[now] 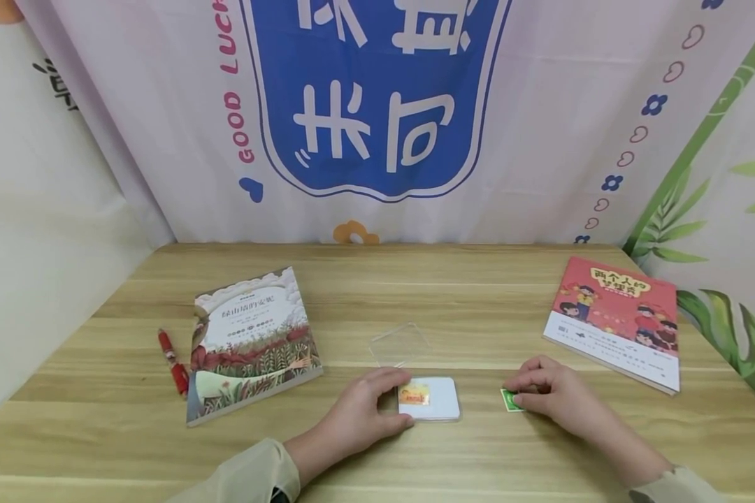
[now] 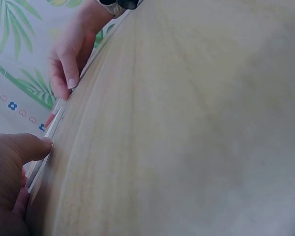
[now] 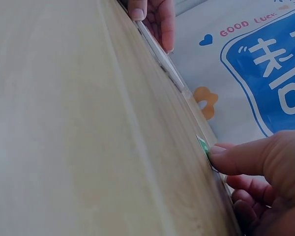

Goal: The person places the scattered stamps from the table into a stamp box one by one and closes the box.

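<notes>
My left hand (image 1: 361, 413) grips a thin white block with rounded corners (image 1: 445, 399) by its near and far edges, thumb in front. On top of the block lies a small orange-yellow picture piece (image 1: 414, 395). Just beyond it, a clear square plate (image 1: 400, 342) rests on the table. To the right, my right hand (image 1: 560, 392) pinches a small green card with a pale border (image 1: 509, 400) low at the tabletop. The right wrist view has the thumb against the green card (image 3: 202, 143), with part of the card hidden behind it.
A book with a flowery cover (image 1: 252, 342) lies at the left, beside a red pen (image 1: 173, 362). A red and white book (image 1: 616, 318) lies at the right. Printed cloth (image 1: 377, 216) hangs behind the wooden table (image 1: 453, 286).
</notes>
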